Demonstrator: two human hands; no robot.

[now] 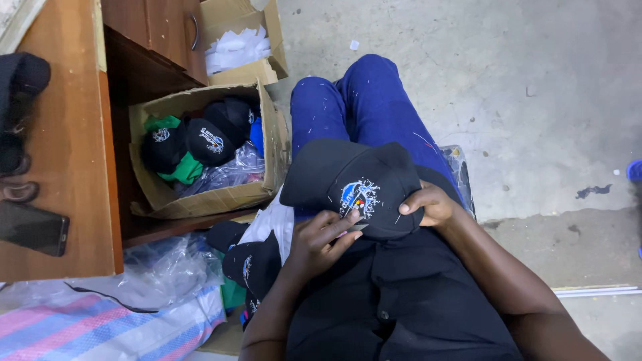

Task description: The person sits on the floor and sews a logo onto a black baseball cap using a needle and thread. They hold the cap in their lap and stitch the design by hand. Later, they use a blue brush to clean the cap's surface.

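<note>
Head view looks straight down at a seated person's lap. Left hand is curled, fingertips pinched on a small flat tool, hard to make out, whose tip touches the embroidered emblem on the black cap. Right hand is partly closed around the cap's right side, thumb on top, holding it steady. That cap rests on the person's blue-trousered thigh, brim pointing toward the left, loose white thread ends scattered over its crown.

Just beside the left forearm, below the cap, lie more black caps on a white cloth. Farther left, an open cardboard box sits in the recess under a wooden desk, holding black caps, green ones and clear plastic wrapping. A dark phone lies near the desk's front edge. A second box with white paper stands behind the first, on the concrete floor. Clear plastic bags and a striped sack lie at the lower left.
</note>
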